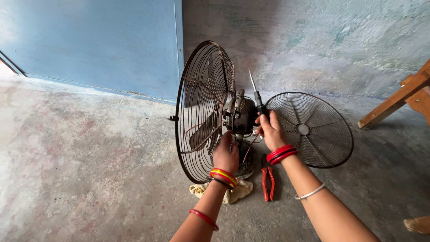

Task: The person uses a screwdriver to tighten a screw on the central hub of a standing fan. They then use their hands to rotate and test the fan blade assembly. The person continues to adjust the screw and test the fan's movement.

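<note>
An old table fan stands on the concrete floor with its dark wire rear guard upright and its bare motor exposed behind it. My left hand grips the fan just below the motor, near the base. My right hand holds a screwdriver by its dark handle, tip pointing up, right beside the motor. Loose wires hang under the motor.
The detached front guard leans against the wall behind my right hand. Red-handled pliers lie on the floor by a crumpled cloth under the fan base. A wooden frame stands at right, a blue door at left.
</note>
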